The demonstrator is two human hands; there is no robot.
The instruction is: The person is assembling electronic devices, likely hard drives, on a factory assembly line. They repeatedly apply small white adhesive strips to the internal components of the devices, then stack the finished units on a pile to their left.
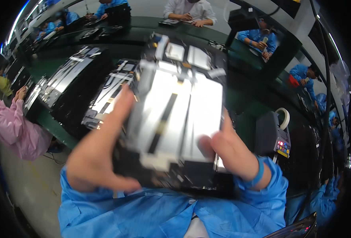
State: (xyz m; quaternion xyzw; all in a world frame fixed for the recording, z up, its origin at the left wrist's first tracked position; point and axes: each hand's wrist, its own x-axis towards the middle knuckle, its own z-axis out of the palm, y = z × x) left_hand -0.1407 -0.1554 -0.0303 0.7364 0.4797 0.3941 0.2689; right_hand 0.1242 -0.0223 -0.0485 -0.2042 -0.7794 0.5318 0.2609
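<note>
The silver-faced panel [174, 115], grasped by the right hand [235, 150] at four o'clock — the left hand [94, 156] at eight, its grip untellable — is best held level.

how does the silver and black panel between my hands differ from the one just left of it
The held panel sits between your left hand and right hand; the left panel lies unheld, partly hidden by your left hand.
The held panel looks larger than the left panel.
The held panel is more motion-blurred than the left panel.
Both show silver areas and dark strips.
</note>
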